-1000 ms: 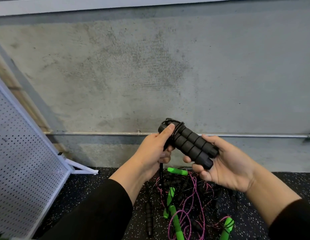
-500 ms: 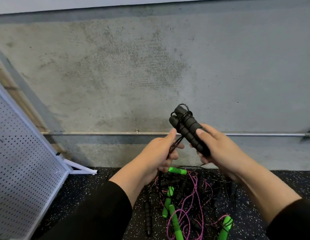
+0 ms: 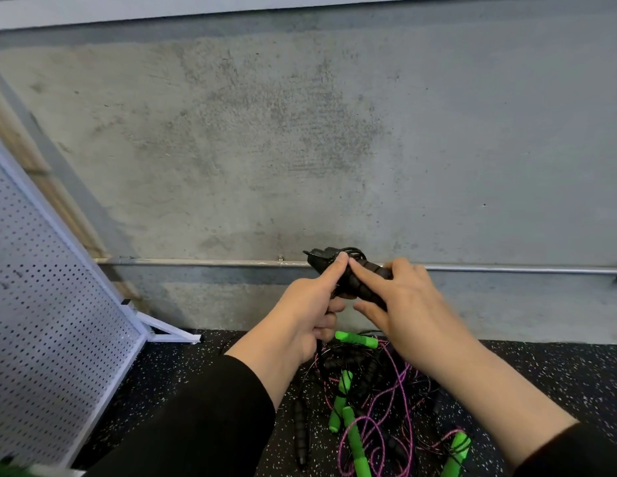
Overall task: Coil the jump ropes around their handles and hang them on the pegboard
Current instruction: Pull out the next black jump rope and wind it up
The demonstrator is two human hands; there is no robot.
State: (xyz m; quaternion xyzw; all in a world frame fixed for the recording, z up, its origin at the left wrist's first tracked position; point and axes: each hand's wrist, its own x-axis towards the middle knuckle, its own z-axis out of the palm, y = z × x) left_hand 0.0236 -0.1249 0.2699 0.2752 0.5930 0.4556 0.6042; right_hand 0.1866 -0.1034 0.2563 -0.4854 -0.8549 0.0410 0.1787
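Observation:
Two black foam jump-rope handles (image 3: 360, 285) lie side by side in front of me, with thin black cord looped round their far end. My right hand (image 3: 403, 304) grips the pair from the right, fingers curled over them. My left hand (image 3: 309, 304) pinches the black cord against the handles with thumb and forefinger, and the cord trails down from its fist. The white pegboard (image 3: 55, 321) leans at the left. Under my hands a tangled pile of jump ropes (image 3: 369, 401) with green and black handles and pink cord lies on the floor.
A concrete wall (image 3: 300, 132) stands close ahead, with a metal pipe (image 3: 506, 269) along its base. The pegboard's white foot (image 3: 169, 333) sticks out onto the speckled black rubber floor (image 3: 558, 380).
The handles dropped from upright to lying nearly level. My right hand turned over on top of them, and my left hand rose, bringing the cord up to their far end.

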